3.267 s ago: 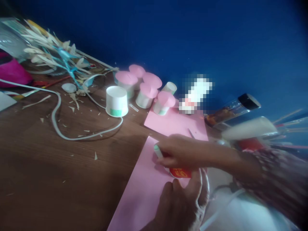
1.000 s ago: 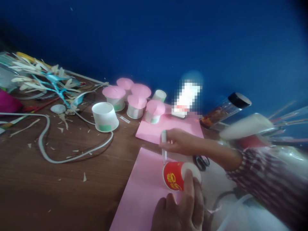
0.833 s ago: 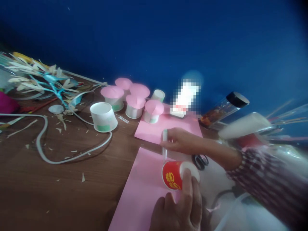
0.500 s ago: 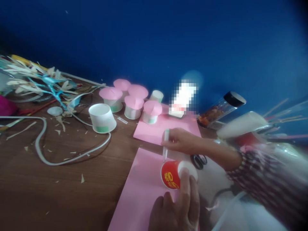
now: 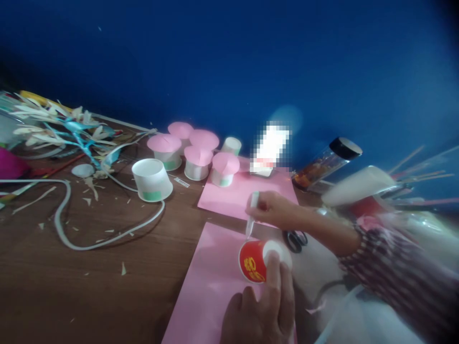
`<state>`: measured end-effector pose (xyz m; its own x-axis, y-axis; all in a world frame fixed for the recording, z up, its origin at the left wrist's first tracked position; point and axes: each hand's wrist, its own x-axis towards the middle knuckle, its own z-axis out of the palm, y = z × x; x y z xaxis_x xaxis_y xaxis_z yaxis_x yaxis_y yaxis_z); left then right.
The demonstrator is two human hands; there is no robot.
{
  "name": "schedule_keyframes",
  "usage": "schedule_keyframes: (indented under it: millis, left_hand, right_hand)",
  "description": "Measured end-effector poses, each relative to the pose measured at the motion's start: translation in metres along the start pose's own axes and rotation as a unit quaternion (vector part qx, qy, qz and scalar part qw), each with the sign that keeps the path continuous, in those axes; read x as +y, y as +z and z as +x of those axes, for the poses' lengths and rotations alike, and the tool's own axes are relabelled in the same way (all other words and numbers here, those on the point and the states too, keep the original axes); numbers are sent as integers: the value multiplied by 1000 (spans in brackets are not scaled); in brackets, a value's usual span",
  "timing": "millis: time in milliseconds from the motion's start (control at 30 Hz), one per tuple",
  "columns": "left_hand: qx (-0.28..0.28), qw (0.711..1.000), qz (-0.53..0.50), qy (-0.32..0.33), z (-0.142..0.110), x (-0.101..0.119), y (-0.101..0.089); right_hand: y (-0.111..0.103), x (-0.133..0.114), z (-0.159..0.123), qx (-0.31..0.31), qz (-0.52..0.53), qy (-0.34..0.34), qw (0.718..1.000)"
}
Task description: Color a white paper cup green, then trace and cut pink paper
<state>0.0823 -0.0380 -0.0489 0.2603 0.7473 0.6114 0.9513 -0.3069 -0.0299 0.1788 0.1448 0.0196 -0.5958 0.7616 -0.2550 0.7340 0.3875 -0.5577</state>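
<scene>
A red paper cup (image 5: 251,263) with yellow lettering sits upside down on a pink paper sheet (image 5: 201,277). The fingers of my left hand (image 5: 260,310) press on its white base and hold it down. Pinched in my right hand (image 5: 274,210) is a slim white marker with a green end (image 5: 254,212). Its lower tip points down at the far edge of the cup, though whether it touches the paper is too blurred to tell. Just right of the cup lie black-handled scissors (image 5: 296,240).
Several pink-topped paper cups (image 5: 198,155) stand behind, near a plain white cup (image 5: 152,179) and a white cord (image 5: 59,224). A second pink sheet (image 5: 222,203) bears a bright pixelated object (image 5: 270,148). A black-lidded jar (image 5: 322,165) leans at right; paper scraps litter the brown table (image 5: 107,291).
My right hand has lifted off the cup and gone to its far side since the oldest frame. Lately the marker has shifted slightly along the cup's far edge and leans more. My left hand stays on the cup.
</scene>
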Motion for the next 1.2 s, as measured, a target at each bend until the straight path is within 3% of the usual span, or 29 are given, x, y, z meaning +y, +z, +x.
schedule_keyframes:
  millis: [100, 233, 367, 500, 567, 667, 800, 1033, 1200]
  left_hand:
    - [6, 1000, 3, -7, 3, 0, -2]
    - [-16, 1000, -4, -11, 6, -1, -6]
    - [-43, 999, 1, -6, 4, -1, -6]
    - [-70, 998, -9, -1, 2, -3, -3]
    - [-93, 996, -11, 7, 2, -5, -3]
    - [-115, 993, 7, 1, 5, -6, -7]
    - [-145, 989, 8, -7, 11, -6, -15]
    - [-203, 978, 31, -25, 26, 1, -41]
    - [-245, 969, 13, -28, 33, 3, -52]
  right_hand:
    - [-3, 4, -14, 101, 126, 14, 987]
    - [-1, 7, -53, 246, 251, 18, 936]
    - [17, 1, -114, 320, 193, 58, 926]
    - [52, 0, -176, 371, 126, 108, 914]
    - [72, 2, -201, 372, 91, 118, 916]
    - [96, 4, -227, 350, 22, 79, 933]
    - [113, 6, -235, 342, -45, 54, 937]
    - [119, 19, -216, 421, -118, 43, 898]
    - [130, 22, -217, 477, -175, 29, 861]
